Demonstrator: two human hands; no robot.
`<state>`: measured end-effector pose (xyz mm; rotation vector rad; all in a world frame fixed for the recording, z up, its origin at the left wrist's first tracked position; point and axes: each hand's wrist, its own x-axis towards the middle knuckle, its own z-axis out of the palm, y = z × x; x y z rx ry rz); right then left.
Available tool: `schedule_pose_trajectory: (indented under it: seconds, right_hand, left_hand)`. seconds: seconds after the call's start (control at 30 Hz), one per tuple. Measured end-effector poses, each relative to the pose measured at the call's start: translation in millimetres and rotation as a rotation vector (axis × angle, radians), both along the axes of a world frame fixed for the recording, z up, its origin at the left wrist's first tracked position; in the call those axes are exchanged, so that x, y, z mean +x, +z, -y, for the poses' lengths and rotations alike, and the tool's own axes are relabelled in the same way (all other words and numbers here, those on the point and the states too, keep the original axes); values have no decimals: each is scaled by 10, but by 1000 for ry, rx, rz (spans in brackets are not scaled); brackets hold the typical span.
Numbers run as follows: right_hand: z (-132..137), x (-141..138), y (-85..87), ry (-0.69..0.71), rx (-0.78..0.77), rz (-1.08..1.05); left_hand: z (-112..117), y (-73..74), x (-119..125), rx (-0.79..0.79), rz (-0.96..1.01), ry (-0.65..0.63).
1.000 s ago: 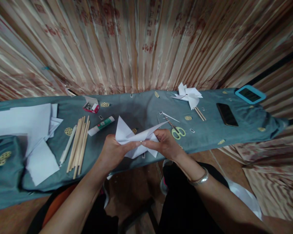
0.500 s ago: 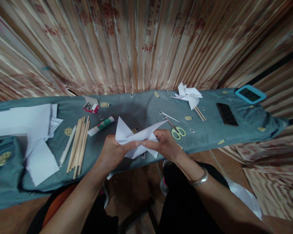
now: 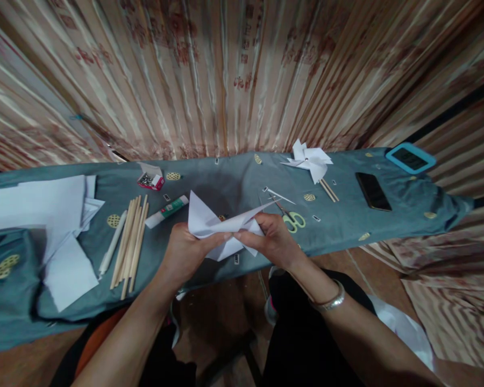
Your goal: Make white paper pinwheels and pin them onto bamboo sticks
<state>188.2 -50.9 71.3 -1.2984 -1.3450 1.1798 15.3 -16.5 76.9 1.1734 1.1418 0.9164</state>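
Slightly shifted since the earlier frame, the folded paper [image 3: 230,224] is held over the surface [image 3: 234,180], pinched by the fingers [image 3: 221,238] of left hand [image 3: 185,247] and right hand [image 3: 277,241], and could be sprung open by slackened pressure.

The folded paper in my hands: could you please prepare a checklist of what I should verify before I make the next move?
1. Left hand grips the folded paper: ok, thumb lies on top.
2. Right hand grips it too: ok, thumb tips close together near its middle.
3. Fastener at the paper's middle: cannot tell, the thumbs crowd that spot.
4. Wooden sticks lie on the cloth: ok, bundled to the left of the glue stick.
5. Red box is open: ok, small metal pieces show inside.
6. Scissors put away: not ok, they lie on the cloth just beyond the right hand.
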Motion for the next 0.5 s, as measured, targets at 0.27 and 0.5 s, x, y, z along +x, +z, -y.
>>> schedule_pose_trajectory:
  seconds: [0.27,0.5]
  right_hand:
    - [11,3,85,-21,116,60]
    - [21,-12,87,26,97,4]
  left_hand:
    - [-1,14,-2,33,-11,-4]
    - [0,-10,-40,81,-57,-51]
